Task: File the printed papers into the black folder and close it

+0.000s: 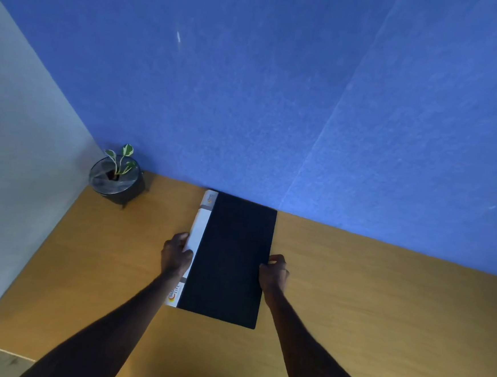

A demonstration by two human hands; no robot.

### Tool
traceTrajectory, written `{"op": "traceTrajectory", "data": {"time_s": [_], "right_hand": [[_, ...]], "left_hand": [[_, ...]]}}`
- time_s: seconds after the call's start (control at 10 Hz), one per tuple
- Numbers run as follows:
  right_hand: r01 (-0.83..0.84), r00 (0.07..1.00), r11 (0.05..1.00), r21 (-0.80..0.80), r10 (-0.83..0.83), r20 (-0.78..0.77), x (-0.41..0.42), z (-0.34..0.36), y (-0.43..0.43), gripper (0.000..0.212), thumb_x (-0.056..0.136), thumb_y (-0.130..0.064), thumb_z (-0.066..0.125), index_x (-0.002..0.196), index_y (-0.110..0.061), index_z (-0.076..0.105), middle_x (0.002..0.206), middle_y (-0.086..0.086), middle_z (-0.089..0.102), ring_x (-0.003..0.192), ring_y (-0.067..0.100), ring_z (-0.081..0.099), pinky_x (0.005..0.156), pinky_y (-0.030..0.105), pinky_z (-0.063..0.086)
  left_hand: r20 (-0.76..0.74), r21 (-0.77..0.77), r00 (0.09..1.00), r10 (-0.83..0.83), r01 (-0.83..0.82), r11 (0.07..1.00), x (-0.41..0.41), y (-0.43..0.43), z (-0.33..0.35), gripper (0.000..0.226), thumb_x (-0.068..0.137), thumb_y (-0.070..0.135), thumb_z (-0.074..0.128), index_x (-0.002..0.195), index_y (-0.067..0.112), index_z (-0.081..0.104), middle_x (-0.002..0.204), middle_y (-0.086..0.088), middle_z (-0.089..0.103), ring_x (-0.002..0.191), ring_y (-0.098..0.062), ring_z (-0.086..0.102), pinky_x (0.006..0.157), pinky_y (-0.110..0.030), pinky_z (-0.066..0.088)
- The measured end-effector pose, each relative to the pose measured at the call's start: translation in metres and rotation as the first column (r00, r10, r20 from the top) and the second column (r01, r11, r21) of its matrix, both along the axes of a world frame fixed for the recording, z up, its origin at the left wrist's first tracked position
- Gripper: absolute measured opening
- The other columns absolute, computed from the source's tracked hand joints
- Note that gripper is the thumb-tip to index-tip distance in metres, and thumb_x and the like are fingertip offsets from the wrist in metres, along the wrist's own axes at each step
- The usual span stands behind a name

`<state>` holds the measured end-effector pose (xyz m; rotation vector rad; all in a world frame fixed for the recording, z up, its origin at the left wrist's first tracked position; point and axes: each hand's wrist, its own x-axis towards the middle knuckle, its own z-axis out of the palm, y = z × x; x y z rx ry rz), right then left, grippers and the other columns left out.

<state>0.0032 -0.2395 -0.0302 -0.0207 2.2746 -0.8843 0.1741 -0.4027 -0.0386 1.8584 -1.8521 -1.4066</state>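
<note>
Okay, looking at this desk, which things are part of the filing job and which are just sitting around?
Part of the job:
- flat black folder with a white spine, closed, lying on the wooden desk
- left hand, grip on the spine edge
- right hand, grip on the opposite edge

Just sitting around:
- small potted plant in a dark round pot, in the desk's corner

White spine strip point(197, 238) of the black folder point(229, 261) — near end carries a logo with an orange-red swirl and letters reading roughly "SM… LIFE", partly hidden behind the left forearm. Far end of the strip has the same small logo — too blurred to read.
</note>
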Motion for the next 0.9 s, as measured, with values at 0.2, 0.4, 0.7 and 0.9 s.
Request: {"op": "traceTrajectory", "data": {"time_s": [0.2,0.4,0.7,0.9], "right_hand": [[-0.047,0.998,0.998,0.037,0.048,-0.038,-0.003,-0.001,-0.007,0.034,0.103,-0.009,0.060,0.137,-0.004,0.059,0.130,0.020,0.072,0.115,0.040,0.071,0.094,0.051,0.064],[-0.118,0.983,0.990,0.078,0.128,-0.131,0.000,0.000,-0.006,0.034,0.102,-0.009,0.061,0.136,-0.003,0.061,0.137,0.018,0.065,0.120,0.041,0.068,0.097,0.052,0.062],[-0.347,0.892,0.912,0.219,0.393,-0.224,-0.002,0.007,0.004,0.042,0.107,-0.018,0.059,0.147,-0.008,0.053,0.148,0.012,0.057,0.135,0.036,0.061,0.104,0.049,0.059],[-0.534,0.730,0.807,0.253,0.591,-0.344,-0.013,0.018,0.030,0.047,0.112,-0.027,0.051,0.158,-0.016,0.045,0.159,0.004,0.050,0.146,0.023,0.052,0.113,0.042,0.056]], "left_hand": [[0.055,-0.028,0.998,-0.040,0.042,0.999,0.000,0.000,-0.001,0.065,0.092,0.004,0.074,0.155,0.009,0.057,0.156,-0.023,0.047,0.142,-0.042,0.051,0.117,-0.050,0.049],[0.107,-0.042,0.990,-0.094,0.099,0.994,-0.003,-0.001,0.000,0.065,0.092,0.011,0.076,0.154,0.008,0.056,0.148,-0.025,0.055,0.136,-0.043,0.056,0.114,-0.052,0.051],[0.273,-0.093,0.928,-0.255,0.289,0.953,-0.016,0.025,0.011,0.084,0.102,0.024,0.067,0.172,0.009,0.022,0.178,-0.015,0.020,0.164,-0.041,0.025,0.129,-0.057,0.036],[0.327,-0.229,0.856,-0.399,0.482,0.846,-0.034,0.063,0.018,0.089,0.106,0.029,0.059,0.175,0.012,0.004,0.183,-0.010,-0.003,0.172,-0.031,0.002,0.139,-0.049,0.018]]}}
